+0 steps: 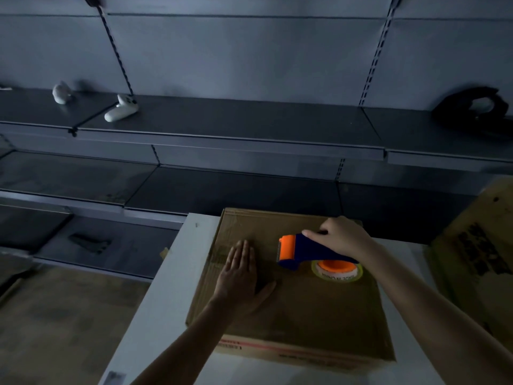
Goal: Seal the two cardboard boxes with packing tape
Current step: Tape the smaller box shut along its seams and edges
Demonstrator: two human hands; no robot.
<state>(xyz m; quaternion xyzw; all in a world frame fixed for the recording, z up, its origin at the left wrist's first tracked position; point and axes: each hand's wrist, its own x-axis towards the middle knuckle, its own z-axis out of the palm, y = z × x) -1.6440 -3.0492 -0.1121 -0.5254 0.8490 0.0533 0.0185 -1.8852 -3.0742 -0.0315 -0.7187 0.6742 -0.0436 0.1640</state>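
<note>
The flat brown cardboard box (305,309) lies closed on the white table (166,287) right in front of me, its top flaps folded down. My left hand (240,276) rests flat on that top, fingers straight and together and thumb spread. I judge it is there to press the flaps level and keep the box from sliding. Just beside its fingertips sits the orange roller end of the blue and orange tape dispenser (308,252), carrying a yellowish roll of packing tape (337,270) low over the lid. My right hand (342,237) is curled round the dispenser's handle, forefinger laid along its back, which should help me steer the blade end along the seam. A second cardboard box (477,254) waits at my right, apart from this one. Beyond the table run dark metal shelves (222,120), where a white game controller (121,109) lies.
</note>
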